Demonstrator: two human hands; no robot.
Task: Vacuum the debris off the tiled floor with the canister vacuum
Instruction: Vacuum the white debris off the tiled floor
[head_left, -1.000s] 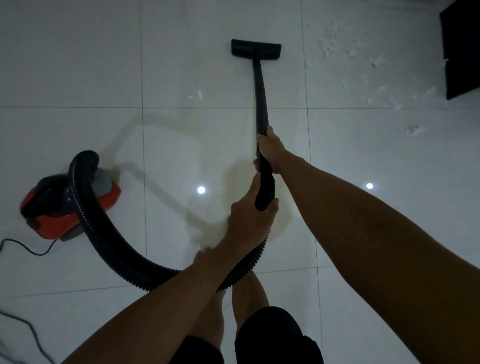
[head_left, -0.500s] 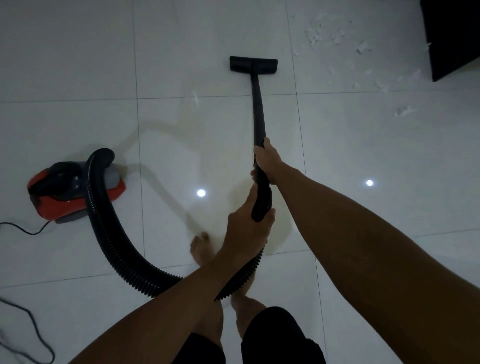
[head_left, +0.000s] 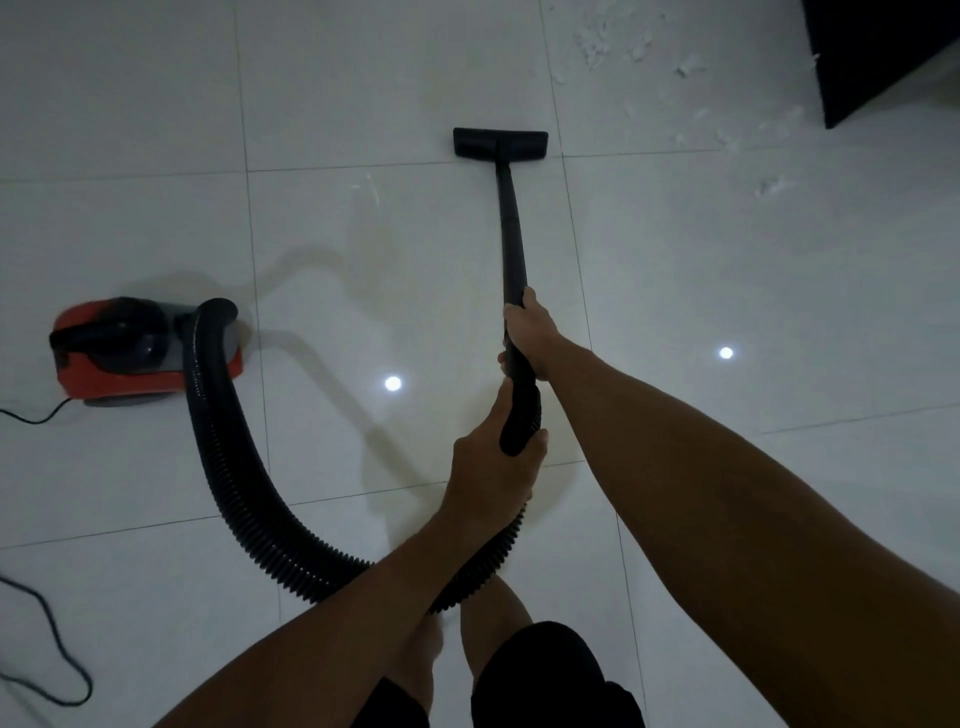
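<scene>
My right hand (head_left: 530, 335) and left hand (head_left: 491, 470) are both clamped around the black wand (head_left: 511, 244), its floor head (head_left: 500, 143) flat on the tiled floor (head_left: 363, 78), white debris (head_left: 691, 65) scattered ahead to its right, the red canister vacuum (head_left: 124, 353) standing at my left.

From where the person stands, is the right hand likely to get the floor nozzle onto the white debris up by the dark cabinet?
Probably yes: bare tile lies between the floor nozzle and the white debris; the right hand grips the wand, though a forward step looks needed.
</scene>
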